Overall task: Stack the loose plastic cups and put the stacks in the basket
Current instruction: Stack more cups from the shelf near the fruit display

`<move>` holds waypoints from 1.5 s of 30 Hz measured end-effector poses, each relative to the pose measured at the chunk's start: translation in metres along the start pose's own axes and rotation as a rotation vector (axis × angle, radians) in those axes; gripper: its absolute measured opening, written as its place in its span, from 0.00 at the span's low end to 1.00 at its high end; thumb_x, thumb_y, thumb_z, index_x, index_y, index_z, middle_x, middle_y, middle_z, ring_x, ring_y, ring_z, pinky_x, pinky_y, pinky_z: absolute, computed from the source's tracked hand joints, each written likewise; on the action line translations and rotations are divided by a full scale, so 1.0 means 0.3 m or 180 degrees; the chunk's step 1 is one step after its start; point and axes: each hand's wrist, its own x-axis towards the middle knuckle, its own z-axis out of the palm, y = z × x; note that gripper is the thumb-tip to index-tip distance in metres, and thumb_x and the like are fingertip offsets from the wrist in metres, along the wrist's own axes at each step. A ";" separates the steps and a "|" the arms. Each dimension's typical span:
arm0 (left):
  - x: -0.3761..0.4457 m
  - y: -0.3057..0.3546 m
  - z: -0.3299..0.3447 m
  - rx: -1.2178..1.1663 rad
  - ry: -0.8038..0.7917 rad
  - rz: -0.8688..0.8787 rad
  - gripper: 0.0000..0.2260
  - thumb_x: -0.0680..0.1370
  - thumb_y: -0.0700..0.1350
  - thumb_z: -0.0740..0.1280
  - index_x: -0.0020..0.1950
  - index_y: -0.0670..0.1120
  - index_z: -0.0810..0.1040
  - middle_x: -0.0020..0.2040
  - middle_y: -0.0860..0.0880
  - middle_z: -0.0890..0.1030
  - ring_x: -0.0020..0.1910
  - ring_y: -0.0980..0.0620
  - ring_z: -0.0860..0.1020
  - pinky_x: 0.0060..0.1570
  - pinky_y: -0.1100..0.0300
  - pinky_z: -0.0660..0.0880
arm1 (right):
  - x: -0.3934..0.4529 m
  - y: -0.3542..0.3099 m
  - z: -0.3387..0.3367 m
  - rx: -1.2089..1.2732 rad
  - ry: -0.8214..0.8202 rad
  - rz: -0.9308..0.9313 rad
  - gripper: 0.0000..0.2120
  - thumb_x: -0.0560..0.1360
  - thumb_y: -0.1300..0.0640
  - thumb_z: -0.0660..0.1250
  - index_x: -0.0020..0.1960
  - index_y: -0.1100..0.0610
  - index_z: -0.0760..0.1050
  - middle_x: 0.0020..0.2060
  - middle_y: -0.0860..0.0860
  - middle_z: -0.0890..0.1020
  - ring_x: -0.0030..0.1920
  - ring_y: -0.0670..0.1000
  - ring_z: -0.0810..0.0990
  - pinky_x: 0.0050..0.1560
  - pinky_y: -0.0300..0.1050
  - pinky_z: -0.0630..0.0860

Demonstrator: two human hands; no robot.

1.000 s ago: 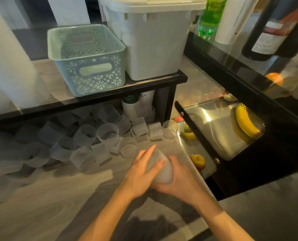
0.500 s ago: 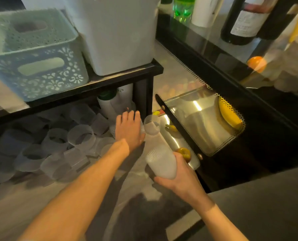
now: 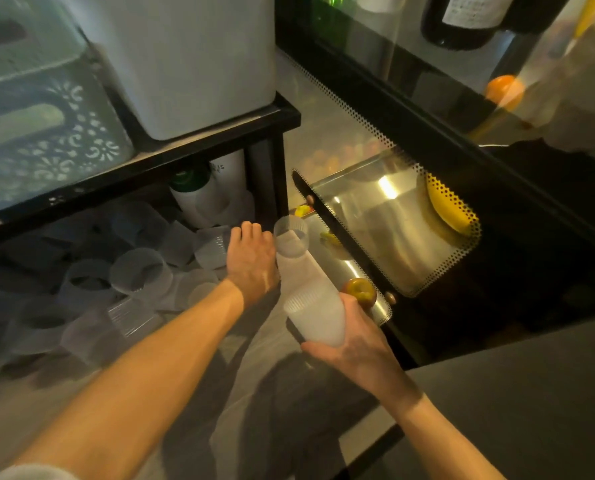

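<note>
A pale green basket (image 3: 43, 133) sits on the black shelf (image 3: 199, 147) at far left, and loose plastic cups (image 3: 140, 271) crowd the wooden surface (image 3: 81, 393) beneath it. The left hand (image 3: 252, 263) reaches palm-down among them beside a clear cup (image 3: 291, 237); whether its grip is closed cannot be told. The right hand (image 3: 355, 337) grips a frosted cup stack (image 3: 315, 318), tilted above the surface.

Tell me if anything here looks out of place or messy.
Yes: loose plastic cups lie jumbled on the floor under the black shelf, many tipped on their sides, none in the basket. The right hand holds a stack of cups.
</note>
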 end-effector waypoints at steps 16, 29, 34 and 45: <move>-0.442 -0.119 -0.107 -0.5592 -0.0068 -0.1334 0.32 0.69 0.67 0.70 0.67 0.51 0.77 0.61 0.52 0.81 0.59 0.55 0.79 0.64 0.50 0.74 | -0.026 -0.147 0.022 0.0046 -0.0405 -0.0034 0.43 0.61 0.35 0.77 0.69 0.39 0.59 0.60 0.38 0.70 0.61 0.43 0.72 0.58 0.50 0.78; -0.601 -0.142 -0.073 -0.5876 0.0332 -0.1542 0.23 0.66 0.62 0.74 0.59 0.57 0.78 0.59 0.55 0.80 0.54 0.65 0.78 0.58 0.63 0.72 | -0.087 -0.254 0.115 -0.0316 -0.0625 -0.0187 0.43 0.64 0.41 0.79 0.70 0.41 0.56 0.63 0.42 0.70 0.62 0.44 0.71 0.61 0.50 0.75; -0.626 -0.103 -0.058 -0.5389 0.0104 -0.1159 0.38 0.64 0.69 0.66 0.70 0.53 0.72 0.62 0.57 0.74 0.61 0.65 0.74 0.65 0.62 0.69 | -0.080 -0.262 0.126 -0.0111 -0.0512 -0.0210 0.41 0.61 0.38 0.78 0.66 0.37 0.58 0.59 0.40 0.71 0.57 0.41 0.73 0.56 0.47 0.77; -0.407 -0.061 -0.100 -0.4922 -0.0171 -0.1133 0.25 0.77 0.56 0.68 0.72 0.54 0.67 0.66 0.52 0.72 0.59 0.57 0.73 0.60 0.57 0.75 | -0.052 -0.138 0.048 -0.0056 -0.0315 0.0030 0.42 0.60 0.35 0.77 0.66 0.37 0.58 0.59 0.39 0.70 0.58 0.43 0.73 0.54 0.49 0.78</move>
